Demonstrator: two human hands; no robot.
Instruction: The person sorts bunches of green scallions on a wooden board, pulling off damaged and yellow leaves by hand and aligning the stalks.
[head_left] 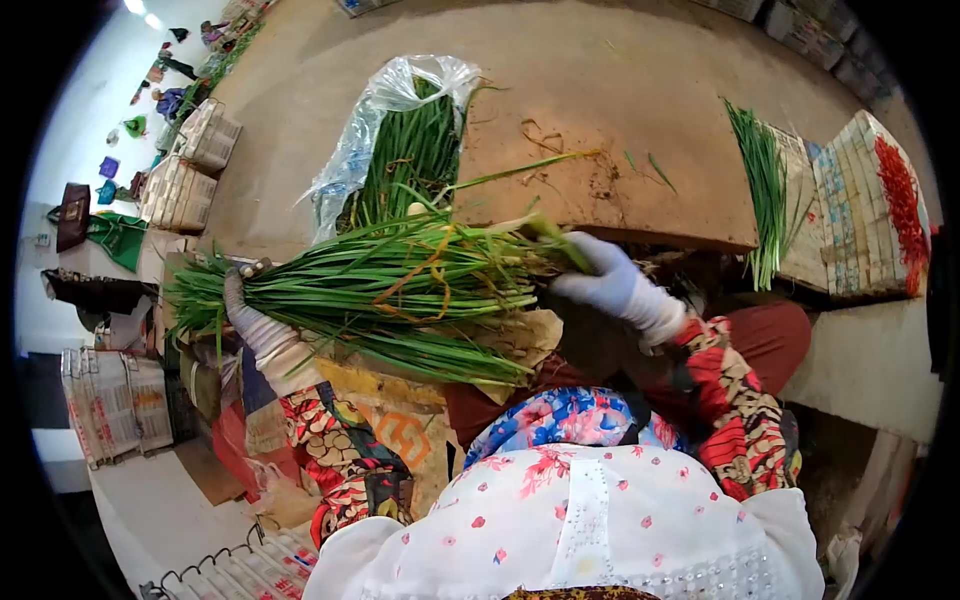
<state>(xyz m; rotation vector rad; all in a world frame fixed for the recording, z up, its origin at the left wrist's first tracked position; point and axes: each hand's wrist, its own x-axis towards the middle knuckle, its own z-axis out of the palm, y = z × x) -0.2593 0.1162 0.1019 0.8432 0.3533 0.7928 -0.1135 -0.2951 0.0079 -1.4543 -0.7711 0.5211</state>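
Note:
A thick bunch of green chives (400, 275) lies crosswise in front of me, its leaf tips to the left and pale stem ends to the right. Wrapped round the leafy end is my gloved left hand (245, 300), closed on the bunch. At the stem end, my right hand (605, 280), in a pale glove and slightly blurred, has its fingers closed on a few chive ends. Some yellowed leaves (430, 270) lie across the bunch. Behind it, a clear plastic bag (345, 150) holds more chives (415, 145).
A brown board (620, 110) with leaf scraps stands ahead. To its right lie another bunch of chives (755, 190), a pale crate (850, 210) and red ties (900, 215). White crates (118, 405) stand at left. People (172, 100) sit far back on the left.

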